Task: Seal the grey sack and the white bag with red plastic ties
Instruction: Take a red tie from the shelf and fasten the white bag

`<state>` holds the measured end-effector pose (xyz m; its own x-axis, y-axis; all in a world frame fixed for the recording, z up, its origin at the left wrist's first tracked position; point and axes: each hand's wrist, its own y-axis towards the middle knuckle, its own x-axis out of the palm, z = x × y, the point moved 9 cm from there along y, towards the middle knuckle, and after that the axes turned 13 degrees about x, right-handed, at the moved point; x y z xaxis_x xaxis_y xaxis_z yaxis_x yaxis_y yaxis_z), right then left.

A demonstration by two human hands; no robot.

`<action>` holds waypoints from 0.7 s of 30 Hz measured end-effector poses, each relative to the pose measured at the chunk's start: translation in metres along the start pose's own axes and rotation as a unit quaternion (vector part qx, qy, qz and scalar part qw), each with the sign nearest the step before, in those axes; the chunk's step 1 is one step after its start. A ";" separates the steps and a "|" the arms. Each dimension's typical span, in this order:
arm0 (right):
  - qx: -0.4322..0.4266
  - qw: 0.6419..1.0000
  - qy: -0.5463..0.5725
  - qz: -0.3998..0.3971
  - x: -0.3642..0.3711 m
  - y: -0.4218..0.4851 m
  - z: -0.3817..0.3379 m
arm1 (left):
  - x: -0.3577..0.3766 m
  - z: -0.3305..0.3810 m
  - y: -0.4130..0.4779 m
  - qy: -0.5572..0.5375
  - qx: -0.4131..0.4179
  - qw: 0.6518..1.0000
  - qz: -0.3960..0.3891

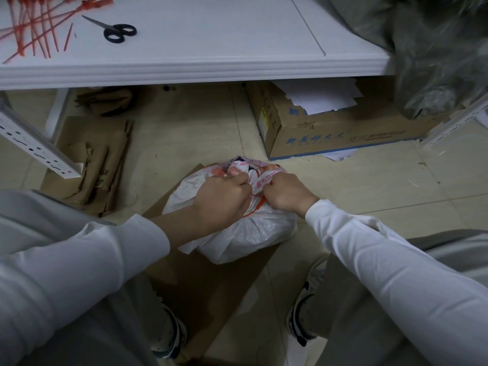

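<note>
- Gripping the bunched neck of the white bag (253,233) with left hand (221,199) and right hand (286,194), both curled tight.
- Showing between the fists: a red tie (257,202), against that neck.
- Sitting on flat cardboard (211,286) on the floor.
- Beyond: cardboard box (330,133) holding paper.
- Up on the white shelf (211,48): spare ties (34,30), scissors (116,30), grey sack (435,62) far right.

Head view, wide-angle — looks forward and steeply down from the wearer's head. Close range: left hand (221,199), right hand (287,195) and bag (250,233) at centre on the floor (369,180); table (211,48) fills the upper edge, farther off.
</note>
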<state>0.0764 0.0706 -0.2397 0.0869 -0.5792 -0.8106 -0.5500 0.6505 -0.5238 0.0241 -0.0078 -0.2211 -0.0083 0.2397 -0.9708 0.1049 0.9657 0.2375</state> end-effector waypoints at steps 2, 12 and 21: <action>-0.012 1.000 -0.020 0.004 -0.001 -0.004 -0.004 | 0.000 0.000 0.000 0.000 0.000 1.000 -0.002; -0.036 0.996 -0.042 0.063 -0.001 -0.010 -0.016 | 0.007 0.009 0.000 -0.026 0.006 1.000 0.002; -0.061 0.997 -0.010 0.043 -0.019 -0.009 -0.015 | 0.005 -0.011 0.001 -0.059 -0.027 0.998 0.002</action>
<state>0.0673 0.0685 -0.2156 0.0521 -0.5133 -0.8566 -0.6532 0.6313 -0.4180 0.0128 -0.0046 -0.2252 0.1086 0.2342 -0.9661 0.0501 0.9693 0.2407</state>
